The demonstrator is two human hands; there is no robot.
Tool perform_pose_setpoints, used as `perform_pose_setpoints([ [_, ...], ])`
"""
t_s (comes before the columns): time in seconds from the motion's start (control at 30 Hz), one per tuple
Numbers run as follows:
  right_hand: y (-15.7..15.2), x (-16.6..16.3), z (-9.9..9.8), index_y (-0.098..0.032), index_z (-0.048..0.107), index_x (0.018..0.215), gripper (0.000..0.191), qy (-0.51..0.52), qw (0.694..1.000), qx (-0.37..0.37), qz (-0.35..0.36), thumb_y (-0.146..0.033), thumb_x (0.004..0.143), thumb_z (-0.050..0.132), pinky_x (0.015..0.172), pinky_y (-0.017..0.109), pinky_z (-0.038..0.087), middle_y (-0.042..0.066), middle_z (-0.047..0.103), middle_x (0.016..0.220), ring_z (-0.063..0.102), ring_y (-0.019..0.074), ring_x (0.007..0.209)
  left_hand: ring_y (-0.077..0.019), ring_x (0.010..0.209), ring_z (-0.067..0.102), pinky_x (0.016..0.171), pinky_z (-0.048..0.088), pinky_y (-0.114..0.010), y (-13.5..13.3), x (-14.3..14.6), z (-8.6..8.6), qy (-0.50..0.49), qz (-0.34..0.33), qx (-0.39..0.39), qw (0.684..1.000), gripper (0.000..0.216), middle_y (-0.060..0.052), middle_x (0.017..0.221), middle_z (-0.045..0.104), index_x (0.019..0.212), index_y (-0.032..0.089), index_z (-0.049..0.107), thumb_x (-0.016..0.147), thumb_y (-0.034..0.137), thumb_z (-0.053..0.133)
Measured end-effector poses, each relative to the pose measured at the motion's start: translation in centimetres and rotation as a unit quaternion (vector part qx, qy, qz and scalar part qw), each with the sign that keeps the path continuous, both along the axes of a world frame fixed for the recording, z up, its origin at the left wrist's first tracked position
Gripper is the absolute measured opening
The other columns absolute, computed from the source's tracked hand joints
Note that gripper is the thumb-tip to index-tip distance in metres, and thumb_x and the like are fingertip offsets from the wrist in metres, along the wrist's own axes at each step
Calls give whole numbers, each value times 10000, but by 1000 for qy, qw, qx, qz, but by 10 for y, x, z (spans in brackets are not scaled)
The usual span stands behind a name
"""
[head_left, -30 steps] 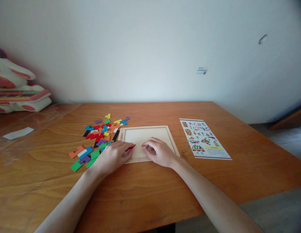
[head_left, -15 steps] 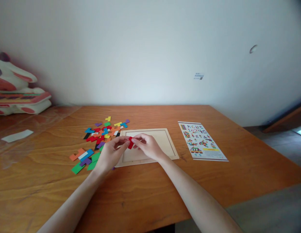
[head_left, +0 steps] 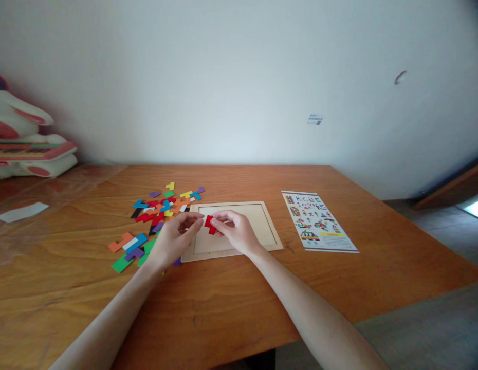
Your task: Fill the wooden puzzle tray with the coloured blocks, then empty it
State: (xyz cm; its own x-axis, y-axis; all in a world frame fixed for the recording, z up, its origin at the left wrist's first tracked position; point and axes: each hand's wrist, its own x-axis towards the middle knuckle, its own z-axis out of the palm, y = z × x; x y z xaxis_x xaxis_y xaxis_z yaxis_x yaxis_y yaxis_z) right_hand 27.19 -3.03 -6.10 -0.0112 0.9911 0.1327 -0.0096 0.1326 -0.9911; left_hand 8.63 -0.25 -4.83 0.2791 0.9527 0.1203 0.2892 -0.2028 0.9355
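A red puzzle piece point(head_left: 209, 224) is pinched between the fingertips of my left hand point(head_left: 173, 240) and my right hand point(head_left: 234, 232), a little above the left part of a pale wooden puzzle tray point(head_left: 264, 226). Both hands are closed on that piece. The tray's inside looks bare where it shows. A heap of coloured flat puzzle pieces point(head_left: 158, 210) lies just left of the tray, beside my left hand.
A printed sheet with coloured pattern pictures point(head_left: 318, 222) lies right of the tray. A white slip of paper point(head_left: 21, 211) rests at the far left of the wooden table point(head_left: 223, 298). Stacked soft toys point(head_left: 23, 141) sit against the wall, left.
Both hands lifted off the tray with the red piece, which my left hand held flat at first; now both hands pinch it above the tray's left part.
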Motion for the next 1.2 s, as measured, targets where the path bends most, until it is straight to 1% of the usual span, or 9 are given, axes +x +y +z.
perform_pose_setpoints([
  [0.1,-1,-1,-5,-180,712,959,371,-35,999,6,4,-507,787,732,677,319,610,70,738,927,703,167,749,-186,753,655,596,500,-251,4,-4,-2,24,10,9,1000,512,-60,836,702,1057,148,666,799,589,647],
  [0.3,1,0,-9,-204,729,997,230,-89,995,45,-8,-376,848,692,845,361,588,68,759,991,716,194,908,-185,724,649,611,502,-262,3,-6,-2,73,-7,33,997,453,-52,808,698,1028,156,663,856,566,576],
  [0.4,1,2,-9,-207,725,996,176,-110,993,37,-20,-293,848,684,832,349,588,58,757,990,717,179,873,-200,769,657,691,520,-291,3,-7,-2,159,11,128,979,369,-68,881,706,985,175,675,893,502,530],
  [0.5,0,3,-8,-188,717,969,148,-133,991,5,-24,-209,825,693,789,336,597,57,750,934,709,166,821,-235,890,659,819,511,-341,4,-11,-5,246,24,256,934,307,-91,999,701,989,186,687,927,399,475],
  [0.57,-1,4,-8,-173,709,945,136,-129,991,-31,-9,-172,810,697,729,325,608,57,736,892,701,162,776,-243,902,660,830,508,-351,6,-13,-7,275,19,286,918,302,-97,1008,697,1009,185,688,943,353,446],
  [0.7,-4,7,-8,-154,695,929,124,-98,992,-69,25,-158,805,695,656,307,616,55,716,856,695,155,730,-255,928,661,831,512,-355,7,-16,-7,307,20,290,906,279,-102,1024,698,1024,185,682,947,308,444],
  [0.8,-4,6,-8,-157,704,942,137,-125,992,-28,6,-184,807,703,684,312,612,64,732,878,701,161,758,-261,993,653,865,508,-356,6,-18,-5,329,11,288,899,274,-100,1068,705,1027,186,674,952,273,426],
  [0.93,-2,0,-8,-173,720,968,156,-183,983,15,-17,-176,813,705,748,306,587,57,761,894,715,160,787,-247,968,670,822,516,-333,5,-19,-4,347,9,263,900,268,-87,1061,714,1034,190,663,957,263,416],
  [1.2,-2,-12,-11,-183,740,835,64,-306,945,113,-37,-125,826,714,687,252,530,31,734,846,671,131,688,-235,972,669,844,523,-338,7,-19,-8,341,-9,277,898,229,-76,1034,712,1003,201,649,942,244,432],
])
